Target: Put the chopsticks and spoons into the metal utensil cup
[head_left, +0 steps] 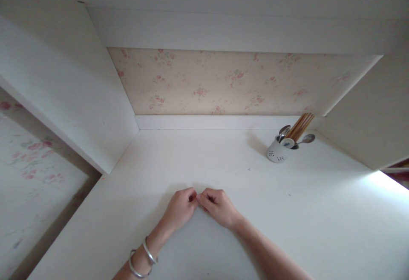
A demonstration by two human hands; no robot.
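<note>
My left hand (181, 207) and my right hand (220, 207) rest together on the white tabletop (153, 156), near its middle. Both are loosely curled, thumbs and fingertips closed and meeting between them. Dark hollows show inside the curled fingers, and I see nothing held in either. Two silver bangles (148, 251) circle my left wrist. Well beyond my right hand, at the back right, stands a white utensil holder (277, 152) with pierced dots. Wooden chopsticks (299, 127), metal spoons (308, 138) and a white piece with a blue mark (287, 143) stick out of it.
White side panels rise at the left (83, 92) and the right (358, 122). Overhead runs a white shelf (223, 29). Floral wallpaper (207, 82) covers the back above a low white ledge (198, 122). Small dark specks dot the tabletop.
</note>
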